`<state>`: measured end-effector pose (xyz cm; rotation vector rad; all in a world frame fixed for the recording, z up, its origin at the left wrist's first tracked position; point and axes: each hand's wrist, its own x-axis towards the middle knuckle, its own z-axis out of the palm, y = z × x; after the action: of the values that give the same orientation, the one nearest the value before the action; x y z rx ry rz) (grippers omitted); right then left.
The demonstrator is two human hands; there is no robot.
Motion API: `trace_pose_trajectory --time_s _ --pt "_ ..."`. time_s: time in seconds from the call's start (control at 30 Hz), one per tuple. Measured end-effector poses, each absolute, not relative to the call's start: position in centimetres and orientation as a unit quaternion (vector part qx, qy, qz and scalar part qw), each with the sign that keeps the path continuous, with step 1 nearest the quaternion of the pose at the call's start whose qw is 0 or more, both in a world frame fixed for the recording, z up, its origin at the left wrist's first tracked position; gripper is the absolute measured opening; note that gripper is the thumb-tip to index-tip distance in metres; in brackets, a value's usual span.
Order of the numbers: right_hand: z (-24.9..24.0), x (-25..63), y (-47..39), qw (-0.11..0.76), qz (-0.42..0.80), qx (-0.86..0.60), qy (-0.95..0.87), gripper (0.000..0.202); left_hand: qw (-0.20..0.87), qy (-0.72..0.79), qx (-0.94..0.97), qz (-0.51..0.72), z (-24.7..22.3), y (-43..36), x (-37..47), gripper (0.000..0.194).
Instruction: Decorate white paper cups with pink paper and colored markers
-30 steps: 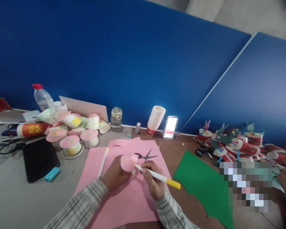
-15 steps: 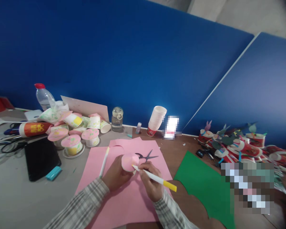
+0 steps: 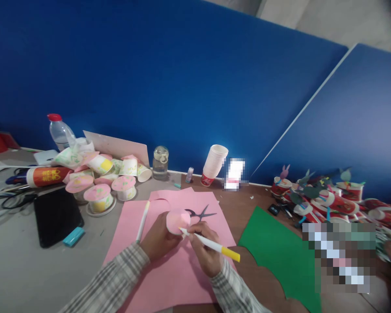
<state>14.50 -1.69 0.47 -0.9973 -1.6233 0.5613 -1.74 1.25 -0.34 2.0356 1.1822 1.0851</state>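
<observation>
My left hand (image 3: 160,238) is closed around a small paper cup topped with a pink paper disc (image 3: 177,221); the cup's sides are mostly hidden by my fingers. In my right hand (image 3: 207,248) is a white marker with a yellow end (image 3: 217,248), its tip touching the pink disc. Beneath both hands lie pink paper sheets (image 3: 130,282). Dark scissors (image 3: 202,214) lie spread on the paper just beyond the cup. A second white marker (image 3: 142,221) rests on the sheet to the left of my left hand.
Several pink-topped cups (image 3: 97,198) stand at the left, near a black tablet (image 3: 57,217) and teal block (image 3: 73,237). Behind are a glass jar (image 3: 160,165) and stacked paper cups (image 3: 214,163). Green paper (image 3: 276,252) and decorated red cups (image 3: 337,202) lie right; another person's hand shows at the edge.
The marker in my right hand has shifted slightly left, its tip moving a little across the pink disc. My left hand and the cup stay in place.
</observation>
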Motion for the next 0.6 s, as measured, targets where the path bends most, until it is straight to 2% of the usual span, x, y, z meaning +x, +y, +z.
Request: trace_pose_trajectory --time_s 0.23,0.37,0.5,0.6 --pt "0.9 15.2 -1.6 0.590 0.274 -0.456 -0.608 0.015 0.305 0.431 0.740 0.416 0.3 1.2 -1.5 0.051" --pt "0.4 14.7 -1.1 0.640 0.302 -0.451 -0.544 0.032 0.317 0.453 0.723 0.414 -0.2 1.2 -1.6 0.048" --pt "-0.4 14.2 -0.6 0.650 0.333 -0.471 -0.495 0.042 0.315 0.511 0.683 0.415 -1.3 1.1 -1.9 0.055" --pt "-0.9 14.0 -0.3 0.651 0.346 -0.476 -0.480 0.046 0.323 0.511 0.684 0.409 -1.5 1.1 -2.0 0.053"
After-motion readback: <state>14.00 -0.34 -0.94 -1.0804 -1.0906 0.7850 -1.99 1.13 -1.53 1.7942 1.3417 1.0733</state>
